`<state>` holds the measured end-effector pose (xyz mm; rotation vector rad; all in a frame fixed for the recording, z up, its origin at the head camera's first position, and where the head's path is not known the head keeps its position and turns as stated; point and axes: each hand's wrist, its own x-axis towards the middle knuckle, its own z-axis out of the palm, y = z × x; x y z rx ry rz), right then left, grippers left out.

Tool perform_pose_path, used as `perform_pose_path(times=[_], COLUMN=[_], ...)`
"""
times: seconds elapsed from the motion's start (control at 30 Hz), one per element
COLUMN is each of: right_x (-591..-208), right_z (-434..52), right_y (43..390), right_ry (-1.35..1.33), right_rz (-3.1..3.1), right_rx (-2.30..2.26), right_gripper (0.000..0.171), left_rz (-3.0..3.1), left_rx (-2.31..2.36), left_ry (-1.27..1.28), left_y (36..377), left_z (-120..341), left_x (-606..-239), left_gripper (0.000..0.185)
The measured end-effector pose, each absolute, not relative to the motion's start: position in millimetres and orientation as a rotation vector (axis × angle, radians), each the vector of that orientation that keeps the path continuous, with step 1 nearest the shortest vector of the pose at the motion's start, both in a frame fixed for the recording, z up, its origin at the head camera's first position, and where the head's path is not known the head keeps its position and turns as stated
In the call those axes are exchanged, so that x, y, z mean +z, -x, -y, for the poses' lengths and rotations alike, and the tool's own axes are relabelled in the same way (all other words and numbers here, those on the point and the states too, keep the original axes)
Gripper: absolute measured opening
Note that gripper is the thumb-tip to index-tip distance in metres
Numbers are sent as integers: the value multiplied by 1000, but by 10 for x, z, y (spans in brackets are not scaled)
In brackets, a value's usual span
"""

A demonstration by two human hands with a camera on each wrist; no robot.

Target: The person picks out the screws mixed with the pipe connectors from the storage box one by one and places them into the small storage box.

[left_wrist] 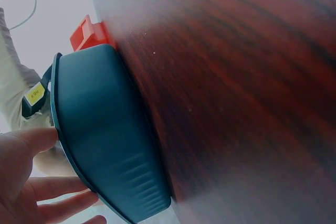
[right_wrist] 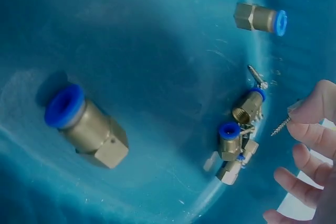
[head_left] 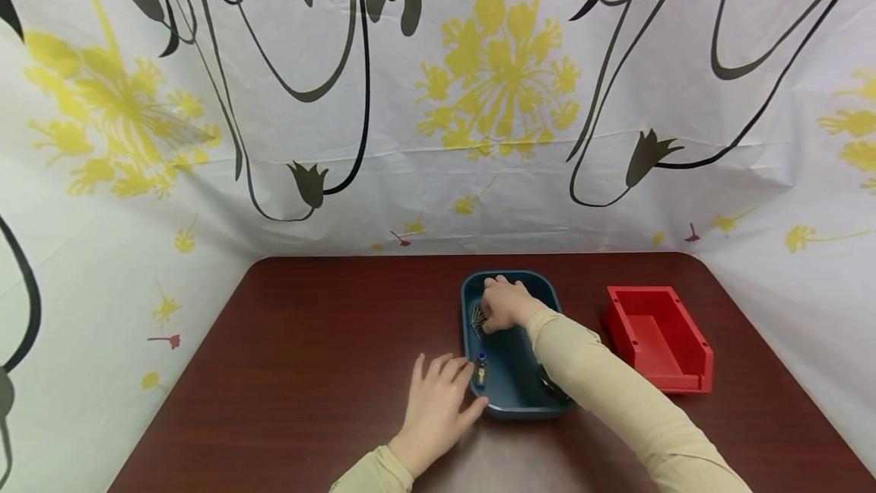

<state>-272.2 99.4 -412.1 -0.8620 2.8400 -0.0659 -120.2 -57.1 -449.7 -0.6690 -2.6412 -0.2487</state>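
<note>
A dark teal tray [head_left: 520,408] sits on the brown table, and its outer wall [left_wrist: 105,145] fills the left wrist view. My right hand [head_left: 498,304] reaches into its far left corner over a small pile of screws [head_left: 477,316]. In the right wrist view its fingertips [right_wrist: 317,106] pinch one screw [right_wrist: 281,126] just above the tray floor [right_wrist: 157,51]. Brass fittings with blue collars lie there: a large one [right_wrist: 86,127] and a cluster [right_wrist: 236,135]. My left hand [head_left: 452,386] lies flat on the table, its thumb [left_wrist: 31,140] against the tray's near left rim beside another fitting [head_left: 481,371].
An open red bin [head_left: 657,337] stands to the right of the tray, and its corner [left_wrist: 89,32] shows behind the tray. A flowered sheet walls the table at the back and both sides. Bare brown tabletop [head_left: 308,341] spreads to the left.
</note>
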Motion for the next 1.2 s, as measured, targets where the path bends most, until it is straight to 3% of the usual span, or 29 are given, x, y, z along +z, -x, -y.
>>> perform_pose_path(times=[1.2], right_x=[-3450], right_z=[-1662], right_y=[2588], right_ry=[1014], right_rz=[-2925], right_rx=[-87], right_gripper=[25], left_rz=[2614], left_rx=[-245], left_ry=[676], left_y=[1187], left_z=[565], left_x=[-4517], left_gripper=[44])
